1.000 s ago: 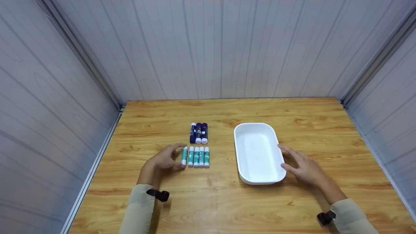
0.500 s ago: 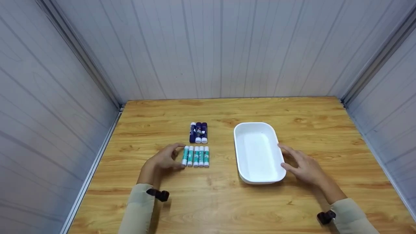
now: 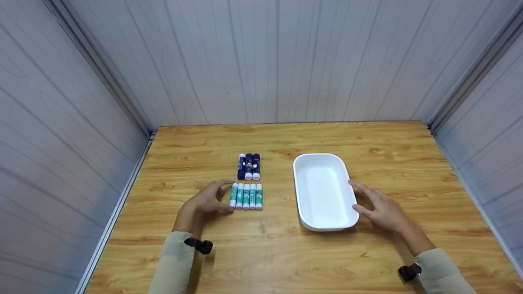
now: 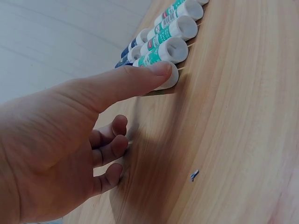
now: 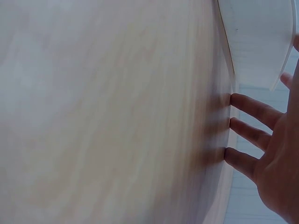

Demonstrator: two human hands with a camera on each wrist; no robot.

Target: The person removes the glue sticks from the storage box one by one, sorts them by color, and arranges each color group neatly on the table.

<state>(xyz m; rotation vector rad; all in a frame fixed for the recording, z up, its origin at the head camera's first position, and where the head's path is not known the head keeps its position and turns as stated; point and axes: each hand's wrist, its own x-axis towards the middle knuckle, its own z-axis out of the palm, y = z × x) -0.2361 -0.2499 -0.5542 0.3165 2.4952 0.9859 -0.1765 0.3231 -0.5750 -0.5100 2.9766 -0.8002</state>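
In the head view, my left hand [image 3: 206, 198] pinches the leftmost green-and-white glue stick [image 3: 233, 196] end to end, index finger at its far end and thumb at its near end. In the left wrist view the thumb [image 4: 140, 77] lies over that stick's white end; the index finger is hidden there, and the other fingers curl loosely. Several matching glue sticks [image 3: 249, 197] lie side by side in a row with it. My right hand [image 3: 378, 208] touches the right rim of a white rectangular tub [image 3: 355, 212] with thumb and index finger; its other fingertips rest at the table.
Behind the green row lie three dark purple glue sticks [image 3: 249, 166] with white ends, one turned the opposite way. A wooden table [image 3: 261, 253] carries everything, with pale panel walls [image 3: 261, 61] at the back and both sides. A tiny scrap [image 4: 194, 175] lies near my left hand.
My left hand has slid the leftmost green glue stick right, closing the gap to its row and straightening it. The tub and my right hand have stayed put.
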